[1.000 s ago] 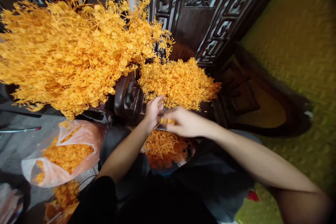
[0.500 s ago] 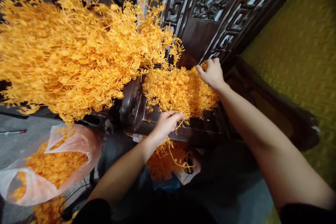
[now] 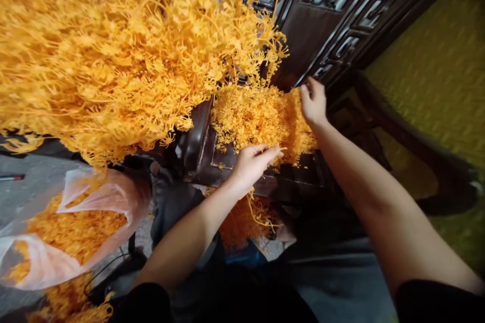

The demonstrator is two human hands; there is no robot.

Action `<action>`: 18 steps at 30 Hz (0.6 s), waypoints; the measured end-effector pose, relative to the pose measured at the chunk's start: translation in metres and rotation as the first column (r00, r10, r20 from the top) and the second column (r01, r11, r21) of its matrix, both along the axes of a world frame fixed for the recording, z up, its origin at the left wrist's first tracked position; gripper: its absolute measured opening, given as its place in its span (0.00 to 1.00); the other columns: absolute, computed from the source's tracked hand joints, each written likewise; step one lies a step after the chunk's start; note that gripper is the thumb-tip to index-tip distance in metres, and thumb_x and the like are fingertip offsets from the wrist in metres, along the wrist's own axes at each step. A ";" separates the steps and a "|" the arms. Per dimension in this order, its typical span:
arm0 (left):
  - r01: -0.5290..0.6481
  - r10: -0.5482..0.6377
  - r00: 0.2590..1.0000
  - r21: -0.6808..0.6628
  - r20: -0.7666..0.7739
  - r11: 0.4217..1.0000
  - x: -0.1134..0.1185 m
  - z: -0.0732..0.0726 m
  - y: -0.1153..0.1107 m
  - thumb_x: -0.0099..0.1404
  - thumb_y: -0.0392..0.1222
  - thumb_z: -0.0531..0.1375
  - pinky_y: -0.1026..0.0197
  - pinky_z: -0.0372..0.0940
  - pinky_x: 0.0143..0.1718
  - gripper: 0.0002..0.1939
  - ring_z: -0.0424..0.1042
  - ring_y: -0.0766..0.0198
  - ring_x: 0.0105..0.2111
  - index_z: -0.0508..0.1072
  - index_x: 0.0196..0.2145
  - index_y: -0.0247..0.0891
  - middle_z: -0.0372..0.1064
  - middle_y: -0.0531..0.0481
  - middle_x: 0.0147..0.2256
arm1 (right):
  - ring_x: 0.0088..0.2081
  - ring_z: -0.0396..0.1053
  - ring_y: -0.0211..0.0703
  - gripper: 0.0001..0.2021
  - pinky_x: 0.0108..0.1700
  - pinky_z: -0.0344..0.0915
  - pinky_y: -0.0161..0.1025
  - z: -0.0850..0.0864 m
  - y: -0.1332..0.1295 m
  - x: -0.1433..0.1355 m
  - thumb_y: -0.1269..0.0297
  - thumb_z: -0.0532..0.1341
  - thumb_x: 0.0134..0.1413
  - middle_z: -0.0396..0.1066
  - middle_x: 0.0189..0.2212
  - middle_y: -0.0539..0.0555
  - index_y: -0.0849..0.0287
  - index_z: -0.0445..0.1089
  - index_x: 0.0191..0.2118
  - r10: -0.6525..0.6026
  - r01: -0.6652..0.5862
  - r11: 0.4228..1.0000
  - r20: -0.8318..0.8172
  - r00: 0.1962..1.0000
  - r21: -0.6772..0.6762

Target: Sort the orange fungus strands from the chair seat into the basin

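My left hand [image 3: 254,165] is closed in a pinch on a thin orange sprig [image 3: 281,151], at the front edge of a pile of small orange flower-like pieces [image 3: 252,116]. The pile lies on a dark wooden seat [image 3: 222,174]. At the pile's back right corner, my right hand [image 3: 314,102] has its fingers curled; what they hold, if anything, is hidden. Below my left hand, more orange sprigs with long stems [image 3: 257,212] hang or lie near my lap.
A large heap of long-stemmed orange sprigs [image 3: 113,60] fills the left side. An open translucent plastic bag [image 3: 129,186] of orange pieces stands below it. Carved dark wood panelling [image 3: 310,35] rises behind the seat, and a curved wooden armrest [image 3: 420,146] stands at right.
The view has shifted, so the big heap looks nearer. My left hand has moved up and right along the pile's front edge. My right hand's thumb and fingers have changed their pose.
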State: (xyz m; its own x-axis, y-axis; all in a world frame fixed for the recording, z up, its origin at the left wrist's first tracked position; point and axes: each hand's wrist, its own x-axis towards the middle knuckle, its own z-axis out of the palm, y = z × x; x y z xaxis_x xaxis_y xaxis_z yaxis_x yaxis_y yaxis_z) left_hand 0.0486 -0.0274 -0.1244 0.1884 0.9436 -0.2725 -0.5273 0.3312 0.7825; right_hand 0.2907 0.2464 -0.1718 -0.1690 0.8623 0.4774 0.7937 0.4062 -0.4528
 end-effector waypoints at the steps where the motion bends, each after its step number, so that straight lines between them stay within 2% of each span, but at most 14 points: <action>1: -0.009 0.010 0.999 -0.004 0.036 1.000 -0.001 0.002 0.002 0.65 0.47 0.67 0.65 0.38 0.22 0.12 0.49 0.76 0.19 0.79 0.30 0.34 0.58 0.58 0.22 | 0.68 0.58 0.52 0.35 0.72 0.52 0.55 0.012 -0.010 0.002 0.37 0.47 0.70 0.61 0.68 0.66 0.60 0.61 0.68 -0.026 0.036 0.994 -0.097 0.995 0.105; 3: -0.030 0.031 0.992 -0.013 0.120 0.999 -0.004 0.006 0.005 0.67 0.43 0.67 0.65 0.37 0.21 0.11 0.48 0.78 0.18 0.77 0.30 0.34 0.60 0.57 0.23 | 0.59 0.67 0.48 0.27 0.66 0.62 0.49 0.032 -0.048 -0.002 0.38 0.56 0.67 0.71 0.60 0.59 0.52 0.70 0.59 -0.005 0.064 0.981 -0.306 0.952 0.182; 4: -0.046 0.047 0.985 -0.012 0.168 0.999 -0.005 0.009 0.005 0.68 0.42 0.66 0.66 0.37 0.21 0.11 0.48 0.78 0.18 0.77 0.30 0.34 0.59 0.58 0.23 | 0.56 0.70 0.46 0.24 0.63 0.66 0.47 0.040 -0.074 -0.008 0.39 0.57 0.67 0.73 0.57 0.56 0.49 0.71 0.57 0.067 -0.014 0.990 -0.371 0.926 0.143; 5: -0.069 0.068 0.973 -0.004 0.221 0.998 -0.006 0.012 0.005 0.69 0.41 0.65 0.66 0.38 0.20 0.11 0.47 0.79 0.18 0.76 0.30 0.34 0.58 0.58 0.23 | 0.54 0.72 0.45 0.22 0.59 0.69 0.47 0.045 -0.104 -0.016 0.40 0.56 0.68 0.75 0.55 0.54 0.47 0.70 0.57 0.135 -0.133 0.990 -0.424 0.895 0.034; 6: -0.108 0.101 0.956 0.009 0.275 0.994 -0.007 0.014 0.004 0.70 0.41 0.64 0.67 0.38 0.20 0.11 0.46 0.79 0.17 0.76 0.30 0.34 0.57 0.59 0.22 | 0.54 0.74 0.47 0.23 0.58 0.71 0.49 0.048 -0.137 -0.027 0.40 0.54 0.70 0.74 0.55 0.54 0.49 0.69 0.59 0.204 -0.279 0.955 -0.463 0.862 -0.097; 7: -0.158 0.142 0.936 0.025 0.323 0.987 -0.007 0.017 0.002 0.72 0.40 0.63 0.67 0.39 0.20 0.11 0.45 0.79 0.17 0.76 0.30 0.34 0.56 0.59 0.22 | 0.55 0.74 0.48 0.27 0.59 0.72 0.51 0.050 -0.170 -0.038 0.39 0.55 0.69 0.73 0.56 0.55 0.50 0.67 0.62 0.284 -0.424 0.884 -0.494 0.822 -0.197; 9: -0.293 0.245 0.884 0.063 0.399 0.954 -0.006 0.021 -0.005 0.74 0.38 0.60 0.67 0.40 0.19 0.13 0.45 0.79 0.17 0.75 0.30 0.34 0.54 0.59 0.22 | 0.61 0.71 0.51 0.41 0.64 0.69 0.51 0.049 -0.231 -0.064 0.37 0.67 0.57 0.70 0.60 0.55 0.46 0.57 0.70 0.394 -0.639 0.656 -0.539 0.744 -0.402; 10: -0.341 0.275 0.868 0.095 0.414 0.935 -0.006 0.022 -0.009 0.74 0.38 0.60 0.68 0.41 0.19 0.12 0.45 0.79 0.17 0.74 0.31 0.35 0.53 0.59 0.22 | 0.61 0.71 0.52 0.46 0.64 0.69 0.50 0.047 -0.255 -0.076 0.37 0.71 0.50 0.71 0.59 0.55 0.45 0.56 0.71 0.392 -0.684 0.565 -0.579 0.715 -0.462; 11: -0.378 0.289 0.857 0.139 0.427 0.915 -0.006 0.022 -0.014 0.75 0.37 0.58 0.68 0.42 0.19 0.12 0.46 0.79 0.17 0.75 0.32 0.34 0.52 0.59 0.23 | 0.59 0.72 0.52 0.48 0.62 0.70 0.48 0.044 -0.274 -0.087 0.39 0.75 0.46 0.73 0.56 0.54 0.46 0.58 0.70 0.376 -0.708 0.499 -0.610 0.697 -0.500; 12: -0.393 0.280 0.857 0.197 0.432 0.898 -0.006 0.023 -0.019 0.76 0.34 0.56 0.68 0.43 0.19 0.13 0.47 0.79 0.18 0.75 0.33 0.35 0.53 0.59 0.24 | 0.55 0.74 0.50 0.46 0.59 0.72 0.46 0.040 -0.288 -0.097 0.40 0.75 0.46 0.75 0.51 0.53 0.48 0.61 0.68 0.354 -0.716 0.457 -0.631 0.691 -0.528; 13: -0.392 0.274 0.877 0.257 0.395 0.883 -0.009 0.022 -0.024 0.76 0.33 0.55 0.68 0.44 0.19 0.12 0.49 0.79 0.18 0.75 0.33 0.36 0.56 0.58 0.25 | 0.50 0.76 0.48 0.40 0.55 0.74 0.44 0.036 -0.298 -0.104 0.41 0.73 0.50 0.76 0.46 0.52 0.50 0.64 0.65 0.339 -0.716 0.429 -0.637 0.692 -0.550; 15: -0.327 0.267 0.942 0.393 0.202 0.860 -0.019 0.021 -0.033 0.75 0.34 0.57 0.66 0.49 0.20 0.12 0.54 0.77 0.19 0.74 0.32 0.37 0.62 0.56 0.26 | 0.39 0.76 0.42 0.25 0.46 0.75 0.40 0.024 -0.311 -0.109 0.43 0.64 0.64 0.75 0.36 0.51 0.54 0.70 0.58 0.357 -0.687 0.397 -0.587 0.726 -0.608; 16: -0.244 0.250 0.967 0.464 0.050 0.851 -0.026 0.020 -0.037 0.74 0.36 0.59 0.66 0.53 0.21 0.12 0.58 0.75 0.21 0.74 0.30 0.38 0.64 0.55 0.26 | 0.36 0.75 0.40 0.21 0.43 0.74 0.39 0.016 -0.316 -0.108 0.45 0.59 0.69 0.75 0.33 0.51 0.56 0.71 0.54 0.398 -0.653 0.389 -0.521 0.755 -0.650; 18: -0.025 0.216 0.940 0.579 -0.262 0.815 -0.043 0.018 -0.043 0.73 0.40 0.61 0.63 0.60 0.26 0.15 0.66 0.71 0.24 0.73 0.27 0.39 0.68 0.53 0.26 | 0.35 0.74 0.42 0.19 0.42 0.72 0.40 -0.003 -0.325 -0.101 0.49 0.53 0.73 0.75 0.32 0.54 0.58 0.73 0.50 0.537 -0.518 0.382 -0.272 0.798 -0.765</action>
